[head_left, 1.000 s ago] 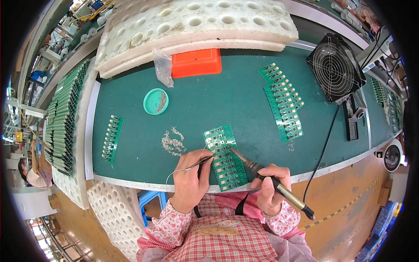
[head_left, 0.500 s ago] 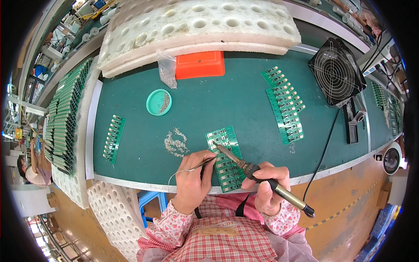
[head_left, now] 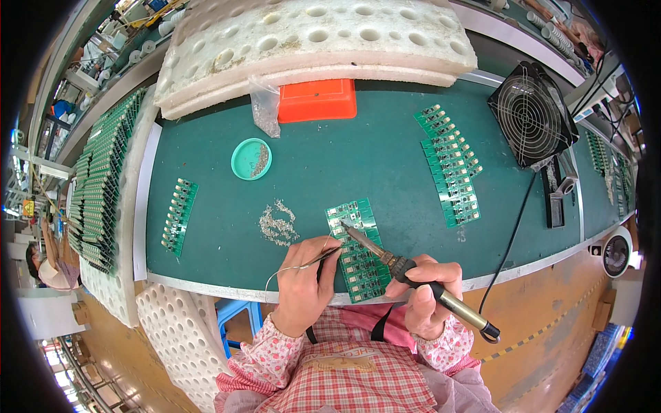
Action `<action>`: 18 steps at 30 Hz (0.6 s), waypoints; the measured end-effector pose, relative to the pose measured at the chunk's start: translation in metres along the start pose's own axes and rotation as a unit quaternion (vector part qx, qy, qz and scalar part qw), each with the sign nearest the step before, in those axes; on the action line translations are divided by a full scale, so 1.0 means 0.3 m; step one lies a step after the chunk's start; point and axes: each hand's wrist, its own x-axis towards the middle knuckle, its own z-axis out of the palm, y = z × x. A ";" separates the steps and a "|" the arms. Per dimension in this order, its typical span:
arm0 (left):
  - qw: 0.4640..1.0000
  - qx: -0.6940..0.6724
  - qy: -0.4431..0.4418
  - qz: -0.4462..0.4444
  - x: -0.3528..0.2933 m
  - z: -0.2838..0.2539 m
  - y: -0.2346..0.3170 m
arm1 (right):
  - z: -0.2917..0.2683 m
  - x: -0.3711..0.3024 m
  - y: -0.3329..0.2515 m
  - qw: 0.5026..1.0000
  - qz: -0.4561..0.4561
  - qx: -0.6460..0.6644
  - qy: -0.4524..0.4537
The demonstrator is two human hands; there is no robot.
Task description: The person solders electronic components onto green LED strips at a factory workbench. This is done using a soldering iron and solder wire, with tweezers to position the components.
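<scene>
A green circuit board panel (head_left: 363,272) with rows of small pale parts lies at the table's near edge, between my hands. My right hand (head_left: 428,286) is closed round the handle of a soldering iron (head_left: 385,256), its tip resting at or just over the panel's upper part. At the panel's left side, my left hand (head_left: 308,279) pinches dark tweezers (head_left: 323,256) together with a thin solder wire (head_left: 277,272) that loops back over the hand. The tweezers' tips are too small to make out against the board.
Loose tiny parts (head_left: 278,224) lie left of the panel, below a turquoise dish (head_left: 235,160). Other boards (head_left: 180,217) lie at left, and more boards (head_left: 451,175) at right. A black fan (head_left: 530,115), a red bin (head_left: 318,100) and white foam blocks (head_left: 303,51) stand behind.
The iron's tip has shifted slightly right and down along the board, and my right hand has moved a little right with it. My left hand stays nearly in place.
</scene>
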 end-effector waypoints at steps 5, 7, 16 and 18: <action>1.000 0.002 0.002 0.008 -0.002 0.001 -0.006 | 0.003 0.002 0.001 1.000 0.002 -0.003 -0.009; 1.000 -0.001 0.003 0.008 -0.001 0.001 -0.004 | -0.002 0.001 0.003 1.000 -0.009 -0.010 -0.014; 1.000 -0.003 0.006 0.009 -0.004 0.003 -0.010 | -0.018 -0.029 -0.006 0.992 0.063 -0.106 0.014; 1.000 -0.008 0.007 0.004 -0.007 0.006 -0.011 | -0.014 -0.028 0.001 0.986 0.070 -0.149 0.003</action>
